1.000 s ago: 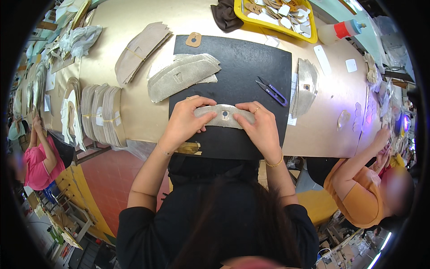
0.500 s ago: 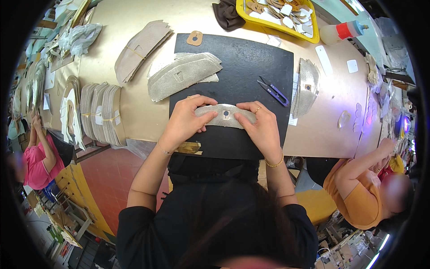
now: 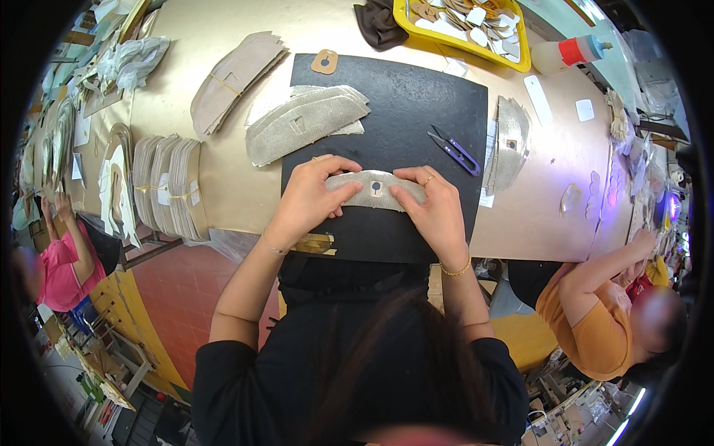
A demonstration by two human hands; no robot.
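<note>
Between my two hands is a curved, light grey-beige strip of leather-like material (image 3: 361, 199) with a small keyhole-shaped cut-out near its middle. My left hand (image 3: 318, 192) pinches its left part, thumb on top. On the right part, my right hand (image 3: 430, 201) grips with the thumb near the cut-out. The strip is bent slightly over the black mat (image 3: 401, 97). Ahead and to the left lies a stack of similar curved pieces (image 3: 297, 130). A pair of purple thread snips (image 3: 457, 151) rests on the mat right of my hands. The fingertips under the strip are hidden.
A tan tag-like piece (image 3: 324, 62) lies at the mat's far edge. Beyond stand a yellow tray (image 3: 465, 46) of small cut pieces and a bottle (image 3: 569, 53). Tied bundles (image 3: 167, 186) sit left, more curved pieces (image 3: 509, 145) right. One person (image 3: 71, 271) works left, another (image 3: 595, 320) right.
My hands keep their grip on the strip with barely any movement. At the left, the other person's hands have shifted slightly.
</note>
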